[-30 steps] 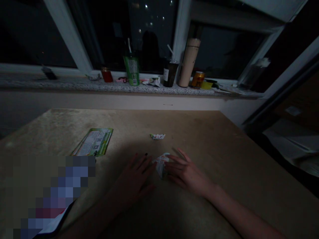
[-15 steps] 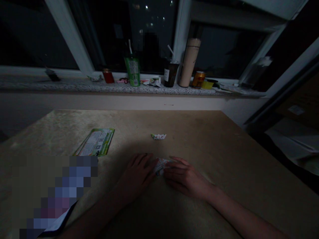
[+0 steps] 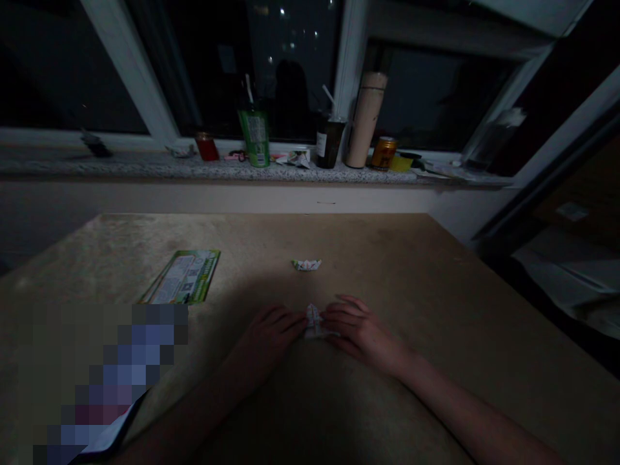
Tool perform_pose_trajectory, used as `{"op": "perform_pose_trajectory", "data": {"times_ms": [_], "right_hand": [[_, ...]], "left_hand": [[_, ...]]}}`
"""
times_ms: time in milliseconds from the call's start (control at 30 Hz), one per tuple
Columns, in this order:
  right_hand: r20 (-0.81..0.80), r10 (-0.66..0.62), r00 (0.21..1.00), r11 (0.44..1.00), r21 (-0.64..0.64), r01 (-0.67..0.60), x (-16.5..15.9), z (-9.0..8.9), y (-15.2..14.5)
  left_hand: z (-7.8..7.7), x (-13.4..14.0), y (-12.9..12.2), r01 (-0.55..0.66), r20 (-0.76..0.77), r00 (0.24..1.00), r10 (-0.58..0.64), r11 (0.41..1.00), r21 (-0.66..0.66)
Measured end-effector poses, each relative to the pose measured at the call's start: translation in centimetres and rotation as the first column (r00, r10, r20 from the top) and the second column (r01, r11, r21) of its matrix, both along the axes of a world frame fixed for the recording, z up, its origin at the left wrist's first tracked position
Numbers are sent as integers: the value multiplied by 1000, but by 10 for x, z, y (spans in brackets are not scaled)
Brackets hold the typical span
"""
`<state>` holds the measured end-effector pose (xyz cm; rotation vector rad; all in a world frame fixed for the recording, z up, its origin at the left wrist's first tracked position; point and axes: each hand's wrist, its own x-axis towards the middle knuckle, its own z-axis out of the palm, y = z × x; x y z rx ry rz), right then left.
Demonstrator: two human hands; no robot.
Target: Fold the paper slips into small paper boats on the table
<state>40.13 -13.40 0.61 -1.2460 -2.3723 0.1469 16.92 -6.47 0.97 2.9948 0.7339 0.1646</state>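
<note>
Folded paper (image 3: 313,325): your left hand (image 3: 270,334) and right hand (image 3: 367,336) touch opposite sides, presumably steadying it. Finger closure: too dim to tell.

From where I stand, the paper (image 3: 313,325) is a small, pale, folded piece with faint print, too dim to read. It rises to a point on its far side and widens into a straighter near edge, a line running down its middle. It sits on the table (image 3: 387,258), its sides partly covered by fingers of both hands (image 3: 361,328).
</note>
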Motion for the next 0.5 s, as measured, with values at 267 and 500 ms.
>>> {"op": "perform_pose_trajectory", "data": {"times_ms": [267, 500], "right_hand": [[-92, -30, 995, 999, -47, 26, 0, 4, 1], [-125, -35, 992, 997, -67, 26, 2, 1, 3]], "left_hand": [[-2, -2, 1, 8, 184, 983, 25, 984, -176], [5, 2, 1, -62, 167, 982, 86, 988, -143]]}}
